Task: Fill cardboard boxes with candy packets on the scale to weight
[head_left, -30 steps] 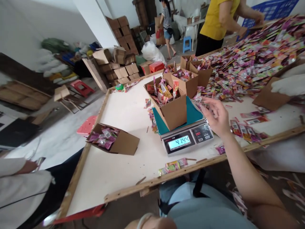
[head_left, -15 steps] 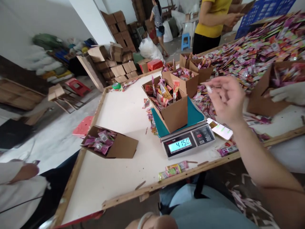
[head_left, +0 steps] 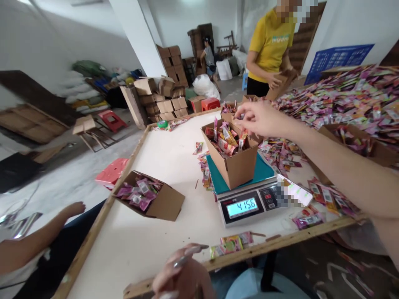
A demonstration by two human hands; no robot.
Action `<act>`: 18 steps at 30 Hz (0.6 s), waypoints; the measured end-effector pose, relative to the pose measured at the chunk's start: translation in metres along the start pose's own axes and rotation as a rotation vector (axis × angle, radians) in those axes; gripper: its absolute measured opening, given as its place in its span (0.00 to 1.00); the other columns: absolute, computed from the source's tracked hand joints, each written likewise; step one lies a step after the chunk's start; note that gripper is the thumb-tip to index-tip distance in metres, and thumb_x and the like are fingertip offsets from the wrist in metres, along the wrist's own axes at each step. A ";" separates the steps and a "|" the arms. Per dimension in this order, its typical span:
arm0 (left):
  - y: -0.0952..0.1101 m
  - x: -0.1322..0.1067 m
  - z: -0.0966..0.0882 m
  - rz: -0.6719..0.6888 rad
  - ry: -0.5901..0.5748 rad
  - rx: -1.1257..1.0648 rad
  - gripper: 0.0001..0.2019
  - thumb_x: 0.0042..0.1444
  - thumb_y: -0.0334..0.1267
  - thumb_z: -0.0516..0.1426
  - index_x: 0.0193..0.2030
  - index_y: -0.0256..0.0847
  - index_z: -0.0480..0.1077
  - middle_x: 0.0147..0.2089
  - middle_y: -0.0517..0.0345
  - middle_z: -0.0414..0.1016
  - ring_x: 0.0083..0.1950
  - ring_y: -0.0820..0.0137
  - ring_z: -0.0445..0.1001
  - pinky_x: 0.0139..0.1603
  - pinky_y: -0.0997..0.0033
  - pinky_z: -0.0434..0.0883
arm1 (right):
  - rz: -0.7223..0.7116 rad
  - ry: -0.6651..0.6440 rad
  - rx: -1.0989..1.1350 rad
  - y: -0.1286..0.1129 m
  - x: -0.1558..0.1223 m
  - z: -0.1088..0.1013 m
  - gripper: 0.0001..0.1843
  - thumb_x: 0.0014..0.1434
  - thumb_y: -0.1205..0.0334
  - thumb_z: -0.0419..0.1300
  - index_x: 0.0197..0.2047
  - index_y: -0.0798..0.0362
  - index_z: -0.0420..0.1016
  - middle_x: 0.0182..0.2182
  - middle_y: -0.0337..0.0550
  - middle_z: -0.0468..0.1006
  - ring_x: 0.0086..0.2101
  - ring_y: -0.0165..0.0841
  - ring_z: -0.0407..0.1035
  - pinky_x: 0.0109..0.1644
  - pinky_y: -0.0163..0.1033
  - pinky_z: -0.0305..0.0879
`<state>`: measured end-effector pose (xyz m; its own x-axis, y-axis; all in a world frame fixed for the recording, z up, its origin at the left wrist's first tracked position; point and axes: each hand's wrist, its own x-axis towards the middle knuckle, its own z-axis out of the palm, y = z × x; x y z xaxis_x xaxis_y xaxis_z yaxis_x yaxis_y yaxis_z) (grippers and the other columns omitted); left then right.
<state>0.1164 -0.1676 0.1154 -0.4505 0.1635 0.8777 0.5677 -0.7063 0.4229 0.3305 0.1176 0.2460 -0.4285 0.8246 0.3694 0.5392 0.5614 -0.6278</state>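
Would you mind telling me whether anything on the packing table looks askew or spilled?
Yes. A cardboard box of pink packets lies tipped on its side, overhanging the table's wooden edge. Loose packets are scattered beside the scale, and a few more lie at the near rim. The box on the scale stands upright.

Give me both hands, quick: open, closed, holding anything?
Left hand: loosely curled at the table edge, holding nothing visible.
Right hand: over the box, grip unclear.

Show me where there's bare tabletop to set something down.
Bare white tabletop runs between the wooden left rim and the grey digital scale. Right of the scale, loose colourful sachets crowd everything.
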 end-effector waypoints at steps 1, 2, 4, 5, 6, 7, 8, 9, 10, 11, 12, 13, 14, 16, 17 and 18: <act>-0.007 0.000 -0.002 0.028 -0.012 0.010 0.15 0.54 0.38 0.66 0.49 0.52 0.72 0.47 0.64 0.82 0.36 0.64 0.79 0.27 0.62 0.83 | 0.022 -0.061 -0.083 -0.006 0.008 0.002 0.08 0.71 0.60 0.65 0.49 0.55 0.78 0.28 0.41 0.78 0.30 0.39 0.76 0.43 0.43 0.76; -0.012 0.000 -0.003 0.066 -0.001 0.012 0.17 0.53 0.37 0.66 0.50 0.50 0.72 0.47 0.63 0.83 0.36 0.65 0.79 0.27 0.63 0.83 | 0.038 -0.114 -0.168 -0.013 0.015 0.004 0.08 0.71 0.60 0.65 0.48 0.55 0.79 0.29 0.42 0.79 0.33 0.40 0.77 0.45 0.43 0.75; -0.018 -0.002 -0.005 0.095 0.028 0.011 0.19 0.54 0.34 0.66 0.52 0.49 0.72 0.48 0.61 0.82 0.37 0.66 0.81 0.28 0.65 0.83 | 0.060 -0.187 -0.339 -0.024 0.029 0.011 0.10 0.70 0.57 0.67 0.46 0.56 0.80 0.35 0.47 0.81 0.40 0.44 0.78 0.47 0.43 0.74; -0.020 -0.004 -0.006 0.093 0.028 0.008 0.20 0.55 0.34 0.66 0.54 0.48 0.72 0.48 0.60 0.82 0.38 0.66 0.81 0.29 0.65 0.84 | 0.065 -0.213 -0.417 -0.028 0.036 0.015 0.12 0.70 0.54 0.67 0.46 0.56 0.80 0.39 0.50 0.82 0.43 0.47 0.78 0.48 0.44 0.73; -0.020 -0.006 -0.006 0.092 0.033 0.003 0.20 0.55 0.33 0.66 0.55 0.48 0.72 0.48 0.59 0.82 0.38 0.66 0.81 0.30 0.66 0.84 | 0.069 -0.238 -0.478 -0.032 0.042 0.020 0.15 0.69 0.51 0.68 0.46 0.56 0.80 0.43 0.52 0.82 0.47 0.50 0.78 0.49 0.45 0.74; -0.021 -0.008 -0.007 0.083 0.044 -0.002 0.20 0.55 0.33 0.66 0.55 0.48 0.72 0.48 0.58 0.82 0.39 0.66 0.81 0.29 0.66 0.84 | 0.075 -0.257 -0.518 -0.035 0.048 0.025 0.19 0.68 0.47 0.70 0.48 0.56 0.80 0.46 0.54 0.82 0.49 0.52 0.77 0.49 0.46 0.74; -0.021 -0.011 -0.007 0.058 0.054 -0.003 0.20 0.56 0.32 0.66 0.54 0.48 0.72 0.47 0.58 0.82 0.39 0.66 0.81 0.30 0.66 0.84 | 0.088 -0.264 -0.539 -0.037 0.053 0.030 0.23 0.66 0.44 0.71 0.50 0.56 0.80 0.49 0.56 0.81 0.50 0.54 0.76 0.50 0.47 0.75; -0.021 -0.013 -0.008 0.035 0.057 -0.006 0.19 0.55 0.32 0.67 0.53 0.48 0.72 0.47 0.58 0.82 0.39 0.65 0.81 0.30 0.66 0.84 | 0.103 -0.255 -0.542 -0.038 0.058 0.036 0.27 0.65 0.42 0.72 0.54 0.57 0.79 0.51 0.58 0.80 0.52 0.55 0.76 0.51 0.47 0.75; -0.021 -0.014 -0.008 0.012 0.055 -0.012 0.19 0.55 0.32 0.67 0.53 0.48 0.73 0.47 0.57 0.82 0.39 0.65 0.81 0.30 0.66 0.84 | 0.117 -0.231 -0.533 -0.038 0.063 0.042 0.31 0.64 0.40 0.72 0.57 0.58 0.78 0.53 0.60 0.79 0.52 0.55 0.75 0.52 0.48 0.75; -0.021 -0.015 -0.008 -0.014 0.043 -0.019 0.20 0.55 0.31 0.67 0.53 0.48 0.73 0.48 0.56 0.82 0.40 0.64 0.81 0.31 0.65 0.84 | 0.132 -0.202 -0.523 -0.037 0.068 0.049 0.34 0.65 0.40 0.72 0.60 0.60 0.77 0.54 0.62 0.78 0.54 0.56 0.75 0.53 0.49 0.75; -0.020 -0.016 -0.007 -0.030 0.025 -0.032 0.20 0.55 0.30 0.67 0.54 0.48 0.73 0.48 0.55 0.83 0.41 0.64 0.82 0.31 0.65 0.84 | 0.148 -0.180 -0.518 -0.036 0.072 0.055 0.34 0.66 0.41 0.71 0.61 0.61 0.76 0.55 0.64 0.77 0.55 0.56 0.74 0.55 0.50 0.75; -0.018 -0.015 -0.006 -0.041 0.009 -0.047 0.21 0.55 0.29 0.66 0.56 0.47 0.73 0.49 0.54 0.83 0.42 0.63 0.82 0.32 0.64 0.85 | 0.160 -0.174 -0.517 -0.035 0.076 0.061 0.32 0.67 0.44 0.71 0.60 0.63 0.77 0.55 0.65 0.77 0.55 0.56 0.74 0.56 0.50 0.75; -0.017 -0.014 -0.005 -0.046 0.002 -0.060 0.22 0.56 0.29 0.66 0.57 0.48 0.73 0.50 0.54 0.83 0.43 0.64 0.82 0.33 0.64 0.85 | 0.171 -0.187 -0.516 -0.034 0.079 0.066 0.29 0.67 0.48 0.71 0.59 0.63 0.79 0.54 0.65 0.78 0.56 0.57 0.74 0.57 0.51 0.75; -0.012 -0.012 -0.002 -0.073 0.014 -0.064 0.22 0.57 0.28 0.65 0.58 0.48 0.73 0.52 0.54 0.83 0.45 0.64 0.81 0.35 0.64 0.85 | 0.184 -0.236 -0.502 -0.033 0.084 0.073 0.21 0.64 0.56 0.73 0.53 0.63 0.82 0.51 0.64 0.79 0.54 0.58 0.75 0.57 0.52 0.76; -0.010 -0.011 -0.001 -0.086 0.019 -0.060 0.22 0.57 0.28 0.65 0.58 0.49 0.74 0.52 0.55 0.83 0.45 0.65 0.81 0.35 0.64 0.85 | 0.189 -0.259 -0.487 -0.032 0.085 0.075 0.18 0.63 0.60 0.74 0.51 0.63 0.83 0.49 0.64 0.80 0.52 0.58 0.76 0.55 0.52 0.77; -0.009 -0.011 0.000 -0.099 0.018 -0.054 0.22 0.58 0.28 0.65 0.57 0.49 0.74 0.52 0.56 0.82 0.46 0.65 0.81 0.37 0.64 0.85 | 0.193 -0.282 -0.465 -0.032 0.085 0.074 0.15 0.62 0.62 0.74 0.48 0.63 0.83 0.46 0.63 0.81 0.48 0.57 0.78 0.52 0.50 0.78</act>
<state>0.1159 -0.1632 0.1021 -0.5156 0.2223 0.8275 0.4818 -0.7234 0.4945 0.2225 0.1645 0.2469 -0.4326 0.9007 0.0410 0.8617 0.4264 -0.2749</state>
